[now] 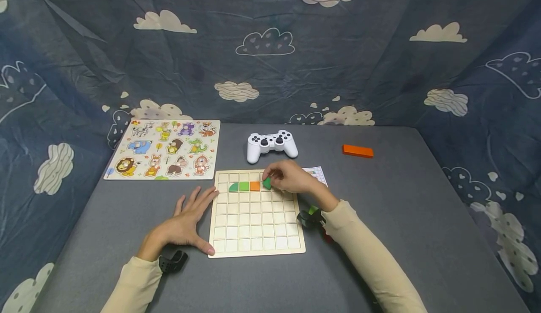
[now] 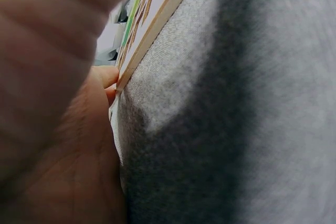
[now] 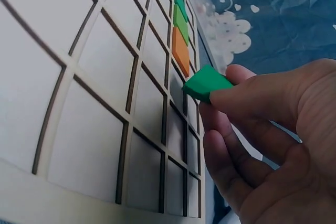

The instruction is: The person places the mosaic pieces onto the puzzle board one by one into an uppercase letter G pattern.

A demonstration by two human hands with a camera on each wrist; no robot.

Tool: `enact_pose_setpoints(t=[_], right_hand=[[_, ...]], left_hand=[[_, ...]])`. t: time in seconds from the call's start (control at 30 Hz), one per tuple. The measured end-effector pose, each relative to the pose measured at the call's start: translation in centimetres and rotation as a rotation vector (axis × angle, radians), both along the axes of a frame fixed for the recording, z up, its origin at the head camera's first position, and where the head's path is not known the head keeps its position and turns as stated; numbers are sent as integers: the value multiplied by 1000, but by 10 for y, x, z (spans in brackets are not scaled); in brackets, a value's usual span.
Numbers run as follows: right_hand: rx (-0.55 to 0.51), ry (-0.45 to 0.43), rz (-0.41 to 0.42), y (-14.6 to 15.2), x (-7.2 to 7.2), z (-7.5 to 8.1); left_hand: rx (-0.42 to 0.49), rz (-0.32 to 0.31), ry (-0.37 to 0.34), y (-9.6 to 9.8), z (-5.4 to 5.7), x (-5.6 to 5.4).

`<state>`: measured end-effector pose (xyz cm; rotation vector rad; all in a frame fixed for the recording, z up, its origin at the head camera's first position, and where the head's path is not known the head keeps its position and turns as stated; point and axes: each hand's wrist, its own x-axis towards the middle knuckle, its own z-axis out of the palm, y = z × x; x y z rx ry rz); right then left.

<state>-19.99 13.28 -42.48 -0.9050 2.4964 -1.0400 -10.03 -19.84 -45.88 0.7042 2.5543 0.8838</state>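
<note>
A wooden grid board [image 1: 256, 219] lies in the middle of the table. In its second row sit a dark green rounded tile [image 1: 234, 187], a light green square tile [image 1: 244, 186] and an orange square tile [image 1: 255, 186], side by side. My right hand [image 1: 289, 176] pinches a green tile [image 3: 206, 83] between thumb and fingers, just over the cell to the right of the orange one. With fingers spread, my left hand [image 1: 186, 223] rests at the board's left edge, fingertips and thumb touching it. The left wrist view shows the board's edge [image 2: 157, 30] near those fingers.
An animal puzzle board [image 1: 165, 151] lies at the back left. Behind the grid stands a white game controller [image 1: 272, 145]; an orange block [image 1: 357, 151] is at the back right. A printed sheet [image 1: 318, 174] and a light green piece [image 1: 313, 209] lie partly hidden by my right arm.
</note>
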Motion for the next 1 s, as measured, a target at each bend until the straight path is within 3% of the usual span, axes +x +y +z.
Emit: enact_pose_setpoints(t=[0.47, 1.0], right_hand=[[18, 19, 21, -8, -1, -5], [47, 99, -34, -11, 0, -12]], left_hand=[[-2, 1, -4, -1, 0, 1], [5, -10, 0, -1, 1, 1]])
